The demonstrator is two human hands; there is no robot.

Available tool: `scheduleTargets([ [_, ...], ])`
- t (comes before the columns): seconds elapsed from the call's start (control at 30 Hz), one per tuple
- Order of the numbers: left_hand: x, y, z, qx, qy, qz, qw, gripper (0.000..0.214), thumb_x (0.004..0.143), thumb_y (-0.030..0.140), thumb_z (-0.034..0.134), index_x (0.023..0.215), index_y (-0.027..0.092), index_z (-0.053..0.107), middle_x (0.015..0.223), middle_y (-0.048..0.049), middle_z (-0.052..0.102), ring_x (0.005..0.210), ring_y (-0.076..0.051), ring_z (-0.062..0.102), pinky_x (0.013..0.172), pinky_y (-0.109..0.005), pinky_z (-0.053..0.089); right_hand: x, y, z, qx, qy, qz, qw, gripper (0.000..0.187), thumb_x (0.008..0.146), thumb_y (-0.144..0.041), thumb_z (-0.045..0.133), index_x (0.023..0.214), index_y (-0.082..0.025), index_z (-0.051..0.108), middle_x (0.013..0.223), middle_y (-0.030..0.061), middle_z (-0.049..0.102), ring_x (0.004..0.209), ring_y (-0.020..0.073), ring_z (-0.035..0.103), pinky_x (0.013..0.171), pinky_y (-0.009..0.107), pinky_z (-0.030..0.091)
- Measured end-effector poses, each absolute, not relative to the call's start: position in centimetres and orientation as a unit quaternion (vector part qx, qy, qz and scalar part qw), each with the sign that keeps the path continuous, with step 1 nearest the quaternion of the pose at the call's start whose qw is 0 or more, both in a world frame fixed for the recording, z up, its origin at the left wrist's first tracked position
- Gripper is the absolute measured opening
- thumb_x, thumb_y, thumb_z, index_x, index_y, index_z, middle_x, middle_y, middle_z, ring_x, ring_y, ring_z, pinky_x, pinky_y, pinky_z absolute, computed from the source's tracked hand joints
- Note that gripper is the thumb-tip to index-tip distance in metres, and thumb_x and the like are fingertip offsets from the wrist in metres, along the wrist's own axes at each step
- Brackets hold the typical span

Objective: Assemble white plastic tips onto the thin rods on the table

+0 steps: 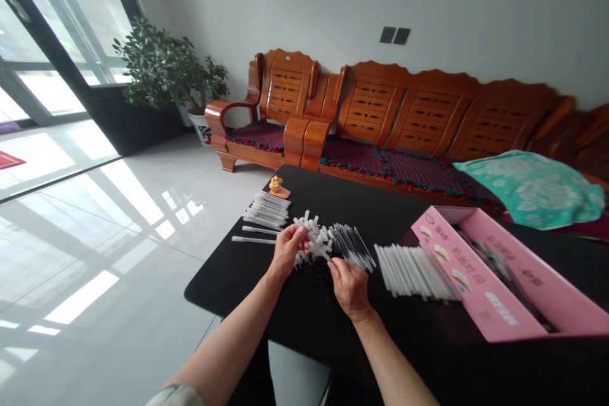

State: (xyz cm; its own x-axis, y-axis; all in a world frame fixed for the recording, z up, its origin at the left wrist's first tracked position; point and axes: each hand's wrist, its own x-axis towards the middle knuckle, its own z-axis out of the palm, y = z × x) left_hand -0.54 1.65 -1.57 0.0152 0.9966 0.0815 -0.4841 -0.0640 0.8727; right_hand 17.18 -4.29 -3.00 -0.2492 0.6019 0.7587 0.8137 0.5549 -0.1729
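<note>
My left hand (287, 248) is closed, thumb and fingers pinched on a small whitish pen part at the left side of a heap of white pen caps (311, 223). My right hand (351, 287) is curled with its fingertips on a slim whitish pen part (327, 257), which points toward the left hand. Whether the two parts touch is hard to make out against the heap. Dark-tipped pen refills (352, 242) lie just beyond the right hand. Clear pen barrels (413, 271) are in a row to its right. Small black pieces (322, 271) lie between the hands.
Capped white pens (267, 209) are stacked at the table's left edge, with two lying apart. Behind them sits a small orange figurine (276, 185). A pink box (495, 285) stands on the black table (228, 279) at right. A wooden sofa (371, 108) borders the far side.
</note>
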Motion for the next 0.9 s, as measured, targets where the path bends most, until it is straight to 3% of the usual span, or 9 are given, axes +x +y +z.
scheduleTargets([
  [0.2,-0.60,1.67,-1.73,0.377,0.338,0.625,0.594,0.038,0.077,0.049,0.072,0.083,0.012,0.066,0.059,0.0017,0.058,0.049,-0.009,0.054,0.045,-0.019,0.045,17.27,-4.23,-3.16,-0.462,-0.774,-0.112,0.419,0.021,0.099,-0.028,0.050,0.094,-0.015,0.066,0.074,0.0050,0.070,0.065,0.0157,0.066,0.064,0.026,0.046],
  [0.37,-0.63,1.78,-1.88,0.375,0.338,0.627,0.593,0.037,0.078,0.047,0.072,0.084,0.011,0.066,0.059,0.0014,0.058,0.049,-0.009,0.053,0.045,-0.019,0.046,17.23,-4.32,-3.03,-0.462,-0.776,-0.121,0.413,0.022,0.099,-0.021,0.047,0.088,-0.015,0.065,0.070,0.0041,0.069,0.062,0.0149,0.065,0.064,0.026,0.043],
  [0.53,-0.56,1.85,-2.02,0.373,0.330,0.629,0.597,0.036,0.078,0.046,0.072,0.084,0.011,0.066,0.060,0.0013,0.058,0.049,-0.008,0.054,0.044,-0.018,0.045,17.22,-4.39,-2.84,-0.484,-0.756,-0.104,0.428,0.018,0.096,-0.030,0.055,0.093,-0.015,0.065,0.068,0.0024,0.067,0.058,0.0143,0.062,0.061,0.025,0.042],
  [0.73,-0.43,1.76,-1.92,0.371,0.333,0.626,0.599,0.036,0.079,0.046,0.073,0.084,0.011,0.066,0.063,0.0007,0.059,0.049,-0.008,0.054,0.044,-0.018,0.045,17.24,-4.49,-2.71,-0.470,-0.765,-0.114,0.427,0.017,0.097,-0.020,0.050,0.090,-0.015,0.065,0.072,0.0038,0.069,0.062,0.0142,0.064,0.064,0.025,0.042],
  [0.9,-0.44,1.78,-1.81,0.371,0.337,0.626,0.597,0.036,0.079,0.046,0.072,0.084,0.011,0.066,0.062,0.0008,0.059,0.049,-0.008,0.054,0.044,-0.018,0.045,17.23,-4.52,-2.74,-0.484,-0.759,-0.096,0.425,0.019,0.096,-0.031,0.054,0.092,-0.015,0.065,0.066,0.0012,0.066,0.056,0.0135,0.060,0.060,0.025,0.042],
])
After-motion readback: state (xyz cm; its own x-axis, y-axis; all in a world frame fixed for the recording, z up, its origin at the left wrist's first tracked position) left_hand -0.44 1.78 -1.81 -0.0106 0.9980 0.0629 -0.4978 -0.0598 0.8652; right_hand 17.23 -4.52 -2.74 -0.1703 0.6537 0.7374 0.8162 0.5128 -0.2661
